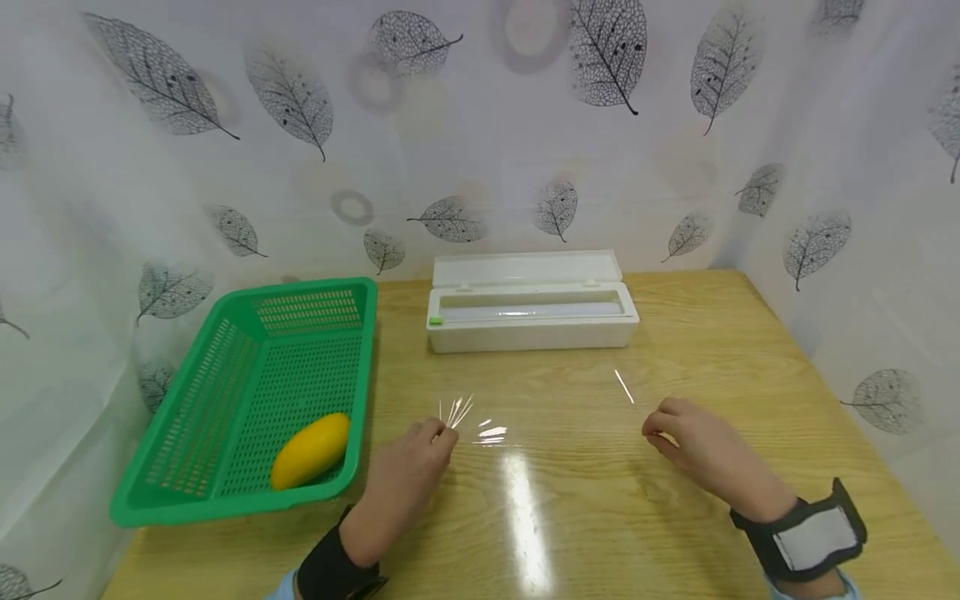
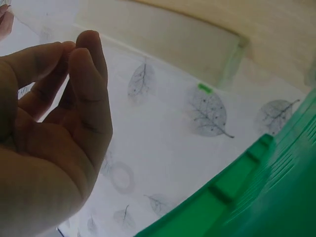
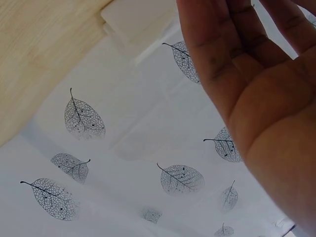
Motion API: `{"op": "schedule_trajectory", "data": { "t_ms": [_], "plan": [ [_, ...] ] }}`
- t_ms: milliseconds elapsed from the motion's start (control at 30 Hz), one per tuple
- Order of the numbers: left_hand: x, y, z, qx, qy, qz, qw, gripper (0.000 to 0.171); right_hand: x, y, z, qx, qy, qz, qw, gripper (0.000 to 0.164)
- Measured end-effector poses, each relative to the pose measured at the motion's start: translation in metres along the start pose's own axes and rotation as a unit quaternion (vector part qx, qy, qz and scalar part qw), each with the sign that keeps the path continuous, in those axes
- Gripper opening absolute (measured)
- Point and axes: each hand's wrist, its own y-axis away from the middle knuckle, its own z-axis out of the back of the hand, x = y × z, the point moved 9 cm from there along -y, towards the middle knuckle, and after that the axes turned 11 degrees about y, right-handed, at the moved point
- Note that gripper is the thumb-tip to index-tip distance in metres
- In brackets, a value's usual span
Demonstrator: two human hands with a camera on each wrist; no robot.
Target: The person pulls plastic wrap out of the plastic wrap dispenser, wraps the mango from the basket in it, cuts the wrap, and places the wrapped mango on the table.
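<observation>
A sheet of clear cling film (image 1: 491, 432) spans the space between the two hands, showing mainly as bright glints and creases. My left hand (image 1: 408, 467) pinches its left edge between thumb and fingertips, where creases fan out. On the other side my right hand (image 1: 701, 446) pinches the right edge, fingers bent toward the thumb. Behind the hands stands a white cling film dispenser (image 1: 532, 337) with its lid (image 1: 525, 268) raised and a film roll (image 1: 525, 312) inside. In the right wrist view the right fingertips are cut off by the top edge.
A green plastic basket (image 1: 365, 350) stands at the left, close to the left hand, with a yellow mango-shaped fruit (image 1: 311, 450) in its near right corner. A leaf-printed white curtain (image 1: 480, 150) hangs behind and beside the wooden table (image 1: 585, 517). The dispenser carries a small green slider (image 1: 436, 320).
</observation>
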Motion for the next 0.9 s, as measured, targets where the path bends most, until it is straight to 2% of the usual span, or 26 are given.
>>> {"op": "schedule_trajectory", "data": {
  "t_ms": [200,367,567,800,900],
  "plan": [
    [0.009,0.008,-0.029,0.058,-0.033,-0.005,0.9977,0.023,0.001,0.001,-0.017,-0.017,0.007,0.015,1.000,0.021],
    [0.012,0.011,-0.045,0.082,-0.047,-0.010,0.9955,0.022,-0.001,0.000,-0.034,0.011,0.013,0.007,1.000,0.019],
    [0.019,0.018,-0.064,0.132,-0.036,0.012,0.9905,0.018,0.001,-0.004,-0.050,0.037,0.004,0.010,0.999,0.016],
    [0.022,0.019,-0.073,0.116,-0.012,0.009,0.9931,0.018,-0.004,-0.003,-0.060,0.038,0.001,-0.007,0.999,0.016],
    [0.020,0.018,-0.073,0.110,-0.016,0.000,0.9938,0.018,-0.006,-0.001,-0.062,0.043,0.002,-0.014,0.999,0.015]
  ]
}}
